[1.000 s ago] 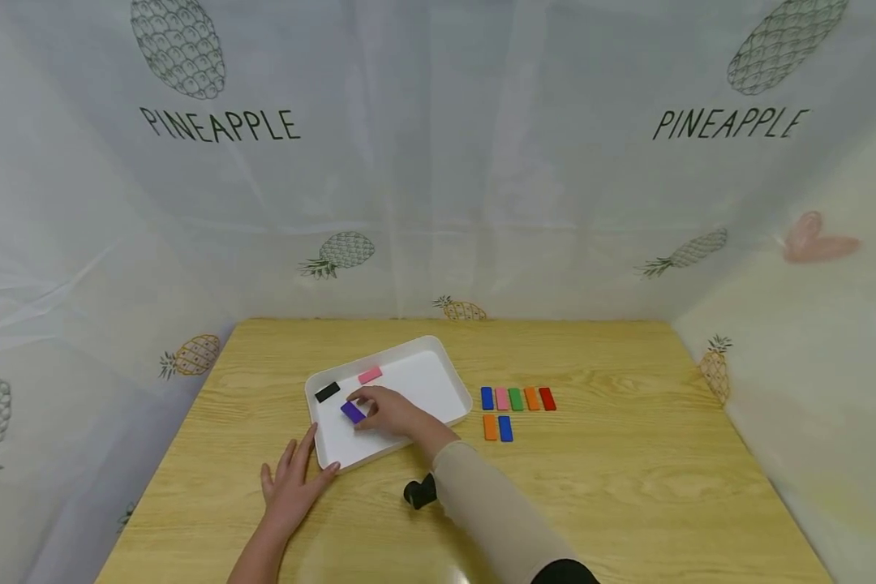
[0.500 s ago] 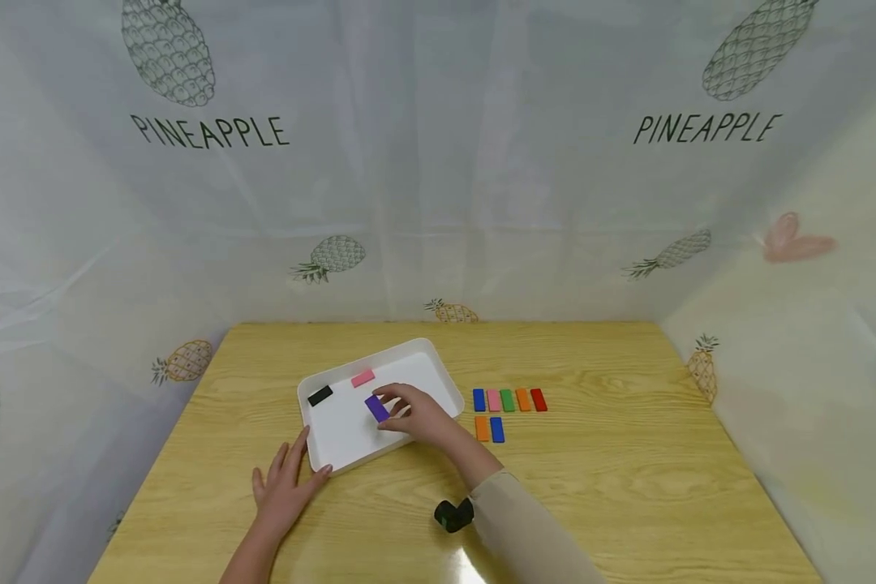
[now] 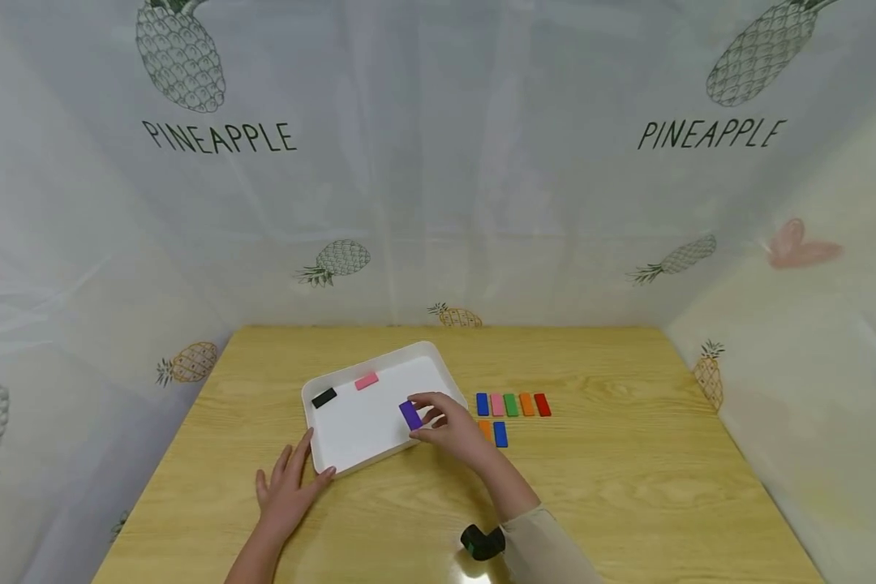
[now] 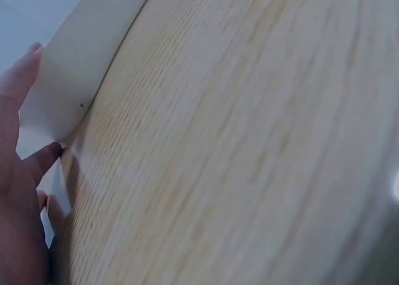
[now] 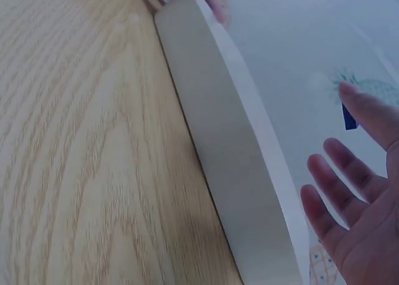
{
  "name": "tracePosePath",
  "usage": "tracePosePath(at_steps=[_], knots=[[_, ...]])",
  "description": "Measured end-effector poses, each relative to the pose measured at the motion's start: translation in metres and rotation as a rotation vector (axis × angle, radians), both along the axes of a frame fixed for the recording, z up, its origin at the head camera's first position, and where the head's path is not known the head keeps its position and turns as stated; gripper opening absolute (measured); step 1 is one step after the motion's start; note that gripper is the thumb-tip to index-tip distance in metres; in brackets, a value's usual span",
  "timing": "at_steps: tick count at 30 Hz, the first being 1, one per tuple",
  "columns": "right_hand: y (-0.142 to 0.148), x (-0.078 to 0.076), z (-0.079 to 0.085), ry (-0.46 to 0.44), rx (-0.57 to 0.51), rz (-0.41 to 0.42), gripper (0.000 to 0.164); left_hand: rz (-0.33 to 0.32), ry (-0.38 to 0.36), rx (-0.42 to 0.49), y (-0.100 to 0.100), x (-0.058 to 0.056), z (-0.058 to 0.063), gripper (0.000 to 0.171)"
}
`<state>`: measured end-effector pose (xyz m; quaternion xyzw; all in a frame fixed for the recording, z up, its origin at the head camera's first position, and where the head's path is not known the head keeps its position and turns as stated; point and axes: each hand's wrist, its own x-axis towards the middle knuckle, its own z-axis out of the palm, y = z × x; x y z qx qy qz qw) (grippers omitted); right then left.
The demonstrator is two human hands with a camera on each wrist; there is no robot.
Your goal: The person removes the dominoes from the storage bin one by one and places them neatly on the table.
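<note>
Over the right part of the white tray, observed purple block pinched at its far and near ends between thumb and fingers of the right hand, seemingly to leave the broad face free. At the tray's near left corner, noted left hand with fingers spread wide and in contact with the walls, presumably for steadying. Inside, by the far wall, recorded black block at left and pink block to its right. On the desk, right of the tray, found far row of five blocks and near row of two, apparently lined up for order. Unable to see fully, behind the right hand, the near row's orange block. In the right wrist view, made out only a dark sliver of purple block, too little to confirm the grip.
</note>
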<state>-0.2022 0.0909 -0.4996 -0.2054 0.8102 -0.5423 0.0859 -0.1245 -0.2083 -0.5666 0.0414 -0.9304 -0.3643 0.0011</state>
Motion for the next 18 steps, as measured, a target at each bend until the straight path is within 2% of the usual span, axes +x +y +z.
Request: tracePosePath(at_steps=[9, 18], knots=[[0.031, 0.01, 0.001, 0.012, -0.068, -0.131, 0.048, -0.002, -0.006, -0.005, -0.001, -0.001, 0.0, 0.083], [0.063, 0.015, -0.012, -0.002, -0.086, -0.275, 0.049, -0.004, -0.006, 0.006, -0.001, -0.002, -0.001, 0.082]])
